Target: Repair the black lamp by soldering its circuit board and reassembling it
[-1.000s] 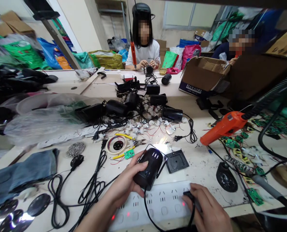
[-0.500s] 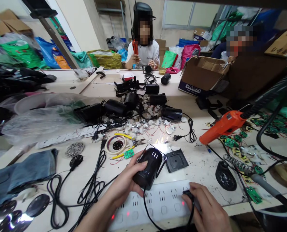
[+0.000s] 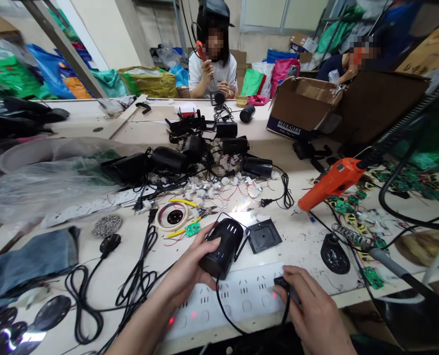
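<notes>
My left hand (image 3: 189,264) is wrapped round a black cylindrical lamp housing (image 3: 222,249) with slots and a wire bracket, held tilted above the bench. Light falls on the surface just beyond it. A black cord runs from the housing's lower end to a black plug (image 3: 281,282). My right hand (image 3: 308,301) pinches that plug at the right end of a white power strip (image 3: 237,296), where a red light glows. Whether its pins are fully in the socket is hidden. A square black plate (image 3: 264,235) lies just beyond the strip.
An orange electric screwdriver (image 3: 330,183) hangs at right, near a soldering iron (image 3: 392,266) and green circuit boards. Black housings (image 3: 169,160) and loose wired parts fill the middle. Yellow-handled cutters (image 3: 195,212) lie by a tape roll (image 3: 173,217). A person (image 3: 214,69) works opposite.
The whole view has shifted slightly, so the bench appears farther left and higher. Both hands keep their holds on the housing and plug. The person opposite has leaned forward over the tool.
</notes>
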`<action>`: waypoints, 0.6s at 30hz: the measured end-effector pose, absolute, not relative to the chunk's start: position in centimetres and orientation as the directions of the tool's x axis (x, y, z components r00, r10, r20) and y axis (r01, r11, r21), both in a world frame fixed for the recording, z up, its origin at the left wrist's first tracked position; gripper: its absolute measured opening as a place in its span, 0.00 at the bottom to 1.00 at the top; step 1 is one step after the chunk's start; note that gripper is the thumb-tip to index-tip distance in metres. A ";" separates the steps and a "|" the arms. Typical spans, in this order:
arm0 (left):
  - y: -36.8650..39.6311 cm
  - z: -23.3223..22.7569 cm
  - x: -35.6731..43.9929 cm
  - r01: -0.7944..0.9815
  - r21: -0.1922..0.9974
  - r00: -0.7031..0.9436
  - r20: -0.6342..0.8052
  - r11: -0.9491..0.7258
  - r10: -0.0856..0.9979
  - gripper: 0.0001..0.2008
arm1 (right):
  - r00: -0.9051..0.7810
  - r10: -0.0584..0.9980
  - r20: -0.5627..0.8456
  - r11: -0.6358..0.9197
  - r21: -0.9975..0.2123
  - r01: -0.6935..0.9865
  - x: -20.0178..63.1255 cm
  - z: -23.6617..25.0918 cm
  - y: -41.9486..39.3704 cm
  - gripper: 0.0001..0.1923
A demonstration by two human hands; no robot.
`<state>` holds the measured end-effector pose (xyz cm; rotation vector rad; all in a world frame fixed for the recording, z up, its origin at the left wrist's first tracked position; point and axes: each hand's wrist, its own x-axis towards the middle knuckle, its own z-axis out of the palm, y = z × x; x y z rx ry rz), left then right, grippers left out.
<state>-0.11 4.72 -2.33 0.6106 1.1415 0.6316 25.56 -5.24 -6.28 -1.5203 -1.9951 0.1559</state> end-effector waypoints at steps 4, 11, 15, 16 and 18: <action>5.2 -1.9 -0.2 -0.101 0.722 0.303 -0.633 0.684 0.712 0.33 | -0.299 0.929 0.220 0.371 -0.517 0.772 27.3 -3.7 -3.8 0.14; 5.6 -1.7 -0.5 0.137 0.803 0.213 -0.595 0.580 0.775 0.31 | -0.323 0.850 0.416 0.487 -0.385 0.784 23.0 -1.6 0.5 0.20; 5.6 -2.1 -0.9 0.242 0.832 0.186 -0.544 0.499 0.818 0.23 | -0.415 0.829 0.375 0.537 -0.325 0.778 20.5 -2.8 1.8 0.20; 5.7 -2.1 -1.0 0.266 0.846 0.174 -0.513 0.462 0.840 0.22 | -0.424 0.835 0.350 0.530 -0.312 0.788 20.3 -3.0 2.0 0.21; 5.9 -2.1 -1.3 0.312 0.867 0.168 -0.452 0.388 0.876 0.20 | -0.440 0.842 0.312 0.525 -0.288 0.801 20.1 -3.2 2.4 0.21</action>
